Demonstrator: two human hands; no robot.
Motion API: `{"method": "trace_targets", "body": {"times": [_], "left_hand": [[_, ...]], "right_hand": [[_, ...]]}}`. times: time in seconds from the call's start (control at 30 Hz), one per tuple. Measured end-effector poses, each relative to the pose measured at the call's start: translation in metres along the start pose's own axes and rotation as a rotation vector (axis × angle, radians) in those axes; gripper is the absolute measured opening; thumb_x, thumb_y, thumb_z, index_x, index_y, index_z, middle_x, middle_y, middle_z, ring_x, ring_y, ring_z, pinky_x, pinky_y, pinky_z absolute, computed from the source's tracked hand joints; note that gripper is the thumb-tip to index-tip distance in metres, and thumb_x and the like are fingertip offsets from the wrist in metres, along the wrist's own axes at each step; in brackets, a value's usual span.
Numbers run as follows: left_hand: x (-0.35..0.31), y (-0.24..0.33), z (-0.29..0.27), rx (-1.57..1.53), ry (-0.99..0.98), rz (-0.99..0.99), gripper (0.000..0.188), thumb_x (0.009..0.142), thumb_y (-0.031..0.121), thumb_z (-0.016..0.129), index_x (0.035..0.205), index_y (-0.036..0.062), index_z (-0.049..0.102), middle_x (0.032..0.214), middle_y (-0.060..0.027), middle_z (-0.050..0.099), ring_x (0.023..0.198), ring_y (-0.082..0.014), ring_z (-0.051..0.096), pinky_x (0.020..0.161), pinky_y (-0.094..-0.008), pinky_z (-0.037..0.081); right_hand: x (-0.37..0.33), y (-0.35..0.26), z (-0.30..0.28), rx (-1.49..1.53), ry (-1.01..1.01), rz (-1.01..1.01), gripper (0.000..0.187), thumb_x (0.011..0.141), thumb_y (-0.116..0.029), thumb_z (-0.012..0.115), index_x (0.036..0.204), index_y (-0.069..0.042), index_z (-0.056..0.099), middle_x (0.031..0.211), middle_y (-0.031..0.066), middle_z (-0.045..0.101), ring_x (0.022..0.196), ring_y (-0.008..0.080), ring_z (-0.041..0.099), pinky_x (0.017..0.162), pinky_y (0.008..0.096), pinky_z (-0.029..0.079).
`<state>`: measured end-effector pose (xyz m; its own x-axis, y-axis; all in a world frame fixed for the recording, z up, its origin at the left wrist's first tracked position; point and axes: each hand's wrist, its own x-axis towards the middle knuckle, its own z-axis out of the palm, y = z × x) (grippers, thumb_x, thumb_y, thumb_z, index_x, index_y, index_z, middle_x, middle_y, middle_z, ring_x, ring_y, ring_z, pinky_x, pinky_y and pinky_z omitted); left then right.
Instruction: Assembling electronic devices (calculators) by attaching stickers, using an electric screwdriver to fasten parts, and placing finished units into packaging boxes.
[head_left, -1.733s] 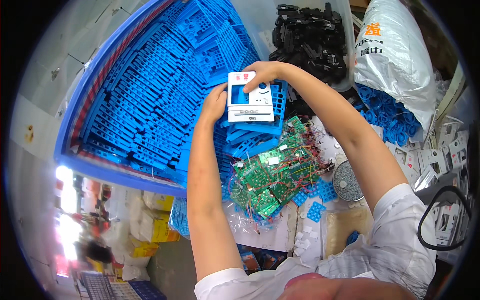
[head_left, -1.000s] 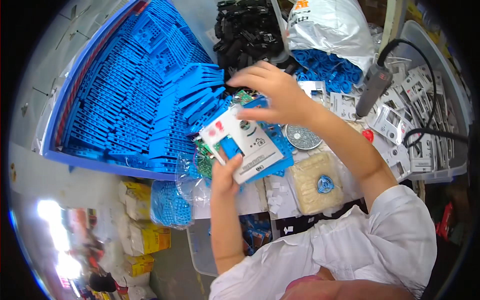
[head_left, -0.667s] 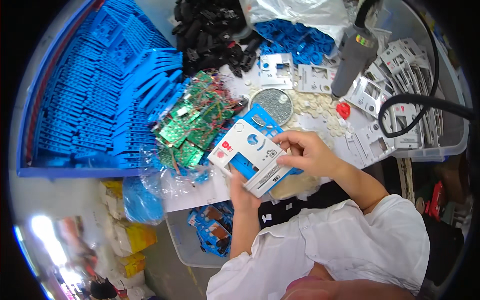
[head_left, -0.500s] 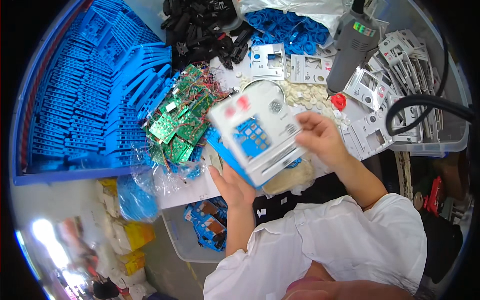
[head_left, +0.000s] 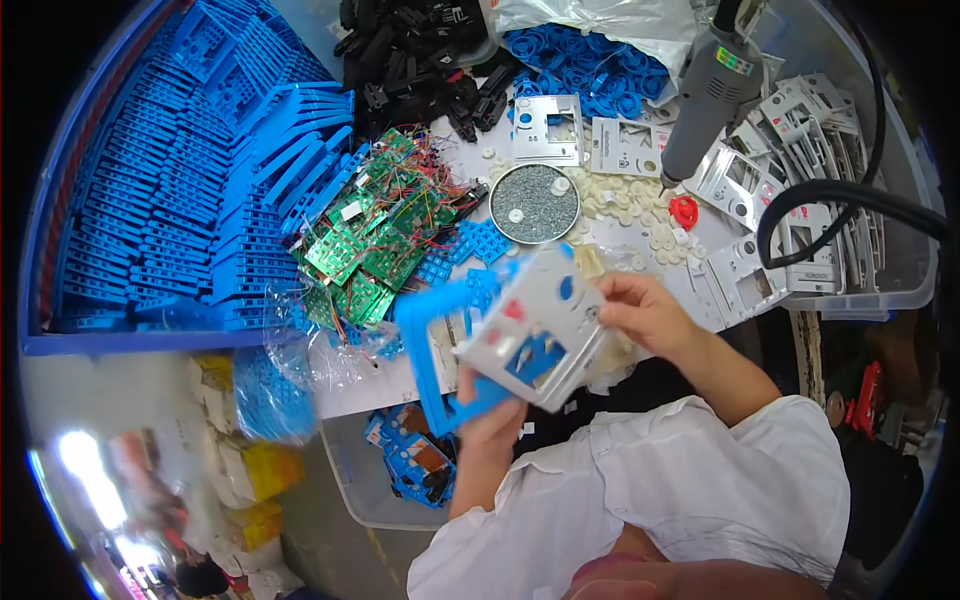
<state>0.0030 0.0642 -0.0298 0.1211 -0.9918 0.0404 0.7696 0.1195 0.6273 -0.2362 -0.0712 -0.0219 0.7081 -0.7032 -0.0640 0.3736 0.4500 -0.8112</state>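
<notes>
Head view, looking down on a cluttered tabletop (head_left: 640,262). The left hand (head_left: 492,412) grips, from below, a blue plastic frame (head_left: 430,345) with a grey-white faceplate (head_left: 535,325) laid against it; its fingers are closed around the lower edge of the pair. The right hand (head_left: 645,312) holds the faceplate at its right edge, fingers pinched narrow on it. The assembly is raised above the near edge of the tabletop, in front of the person's chest, and is blurred, so whether plate and frame are fully seated cannot be told. Left of it lies a heap of green circuit boards (head_left: 375,245) with coloured wires, and beyond these a large tray of stacked blue frames (head_left: 170,200). Behind the hands stand a round tin of small screws (head_left: 533,203), scattered pale buttons (head_left: 630,205), further faceplates (head_left: 547,128) lying flat, and a grey electric screwdriver (head_left: 700,95) hanging tip-down. A clear bin (head_left: 850,240) at right holds more faceplates. Judged from this layout, the plate and frame are brought together in hand, while no board or screws appear in them; many loose parts are left unassembled. A lower bin (head_left: 400,465) holds a few blue finished-looking units.
</notes>
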Motion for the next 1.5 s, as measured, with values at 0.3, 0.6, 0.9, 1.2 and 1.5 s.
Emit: {"method": "trace_targets", "body": {"times": [0.3, 0.6, 0.9, 1.2, 1.5], "left_hand": [[-0.022, 0.010, 0.001, 0.080, 0.060, -0.072, 0.077, 0.080, -0.003, 0.076, 0.149, 0.0014, 0.043, 0.145, -0.0246, 0.055, 0.125, -0.0401, 0.063, 0.102, -0.0570, 0.054], [0.020, 0.063, -0.026, 0.133, -0.008, -0.548, 0.072, 0.088, 0.006, 0.067, 0.152, -0.0050, 0.035, 0.135, -0.0264, 0.061, 0.113, -0.0404, 0.069, 0.085, -0.0521, 0.063], [0.007, 0.053, -0.024, 0.039, 0.216, -0.229, 0.048, 0.097, 0.009, 0.055, 0.143, 0.0044, 0.040, 0.137, -0.0222, 0.060, 0.116, -0.0372, 0.068, 0.059, -0.0378, 0.057], [0.010, -0.002, 0.001, 0.210, 0.296, -0.060, 0.071, 0.101, 0.025, 0.064, 0.157, -0.0012, 0.029, 0.150, -0.0182, 0.052, 0.133, -0.0312, 0.058, 0.111, -0.0438, 0.048], [0.005, 0.000, 0.000, 0.190, 0.405, -0.230, 0.070, 0.097, 0.017, 0.071, 0.153, -0.0025, 0.035, 0.143, -0.0189, 0.058, 0.129, -0.0322, 0.061, 0.110, -0.0482, 0.050]], "right_hand": [[0.004, -0.004, 0.028, 0.134, -0.189, 0.172, 0.019, 0.099, -0.014, 0.069, 0.112, -0.002, 0.062, 0.105, 0.0048, 0.072, 0.082, 0.0085, 0.068, 0.064, 0.0225, 0.056], [0.039, -0.035, 0.016, -0.284, -0.363, 0.344, 0.025, 0.098, -0.019, 0.070, 0.113, 0.000, 0.064, 0.091, 0.0034, 0.072, 0.066, 0.0046, 0.063, 0.052, 0.0198, 0.047], [0.002, -0.050, 0.013, -0.205, 0.232, -0.083, 0.020, 0.098, -0.017, 0.070, 0.110, 0.000, 0.068, 0.091, 0.0024, 0.069, 0.073, 0.0075, 0.065, 0.058, 0.0231, 0.054], [-0.013, 0.013, 0.050, -0.335, 0.301, 0.197, 0.021, 0.096, -0.012, 0.074, 0.114, -0.004, 0.069, 0.095, 0.0025, 0.072, 0.080, 0.0051, 0.065, 0.056, 0.0214, 0.053], [-0.002, 0.012, 0.037, -0.999, 0.252, -0.295, 0.024, 0.087, -0.015, 0.078, 0.108, -0.004, 0.071, 0.094, 0.0101, 0.066, 0.090, 0.0305, 0.059, 0.083, 0.0380, 0.047]]}}
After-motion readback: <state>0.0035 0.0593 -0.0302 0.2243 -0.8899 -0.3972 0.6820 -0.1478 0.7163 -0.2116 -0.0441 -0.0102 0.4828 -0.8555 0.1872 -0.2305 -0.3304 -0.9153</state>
